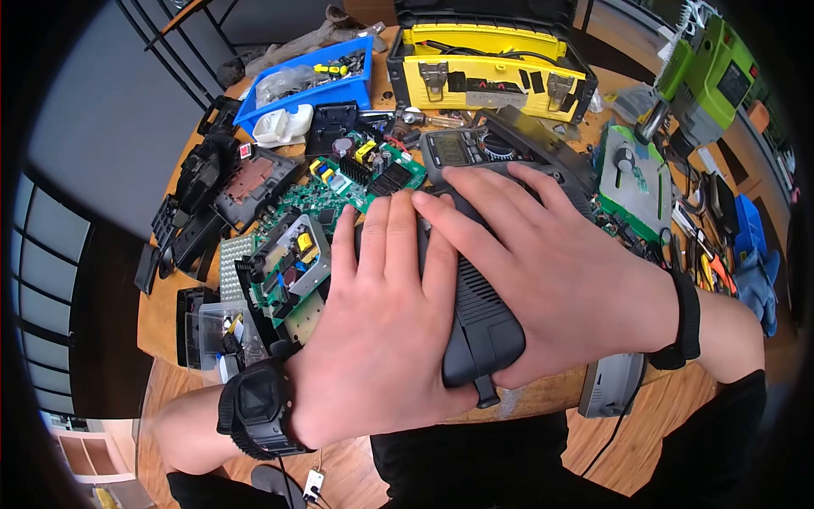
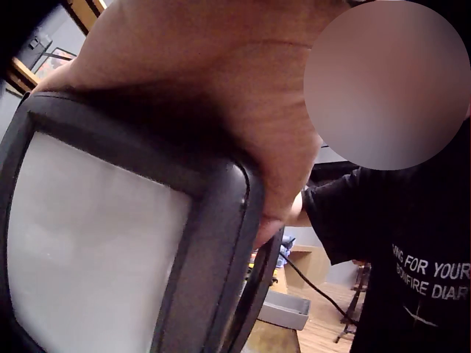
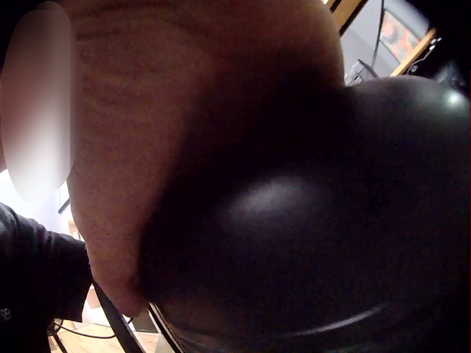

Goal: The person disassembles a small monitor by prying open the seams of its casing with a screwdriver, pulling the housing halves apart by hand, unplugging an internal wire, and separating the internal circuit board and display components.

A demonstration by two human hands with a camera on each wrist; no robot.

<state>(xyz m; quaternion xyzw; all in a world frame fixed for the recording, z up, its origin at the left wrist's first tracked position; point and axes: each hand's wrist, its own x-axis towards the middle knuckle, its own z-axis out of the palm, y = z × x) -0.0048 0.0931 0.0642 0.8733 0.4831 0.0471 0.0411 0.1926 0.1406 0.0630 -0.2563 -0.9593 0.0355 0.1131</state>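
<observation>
A dark plastic casing with ribbed vents stands over the near edge of the table, under both hands. My left hand lies over its left side, fingers stretched forward and thumb at the near end. From the right, my right hand spreads across the top, its thumb also at the near edge and its index fingertip close to the left fingers. The left wrist view shows a pale grey panel framed by the dark casing. In the right wrist view, the smooth rounded casing sits against the palm.
Green circuit boards and dark plastic parts crowd the left of the table. Behind stand a blue tray and a yellow toolbox. A multimeter lies beyond the hands; a green drill stands right.
</observation>
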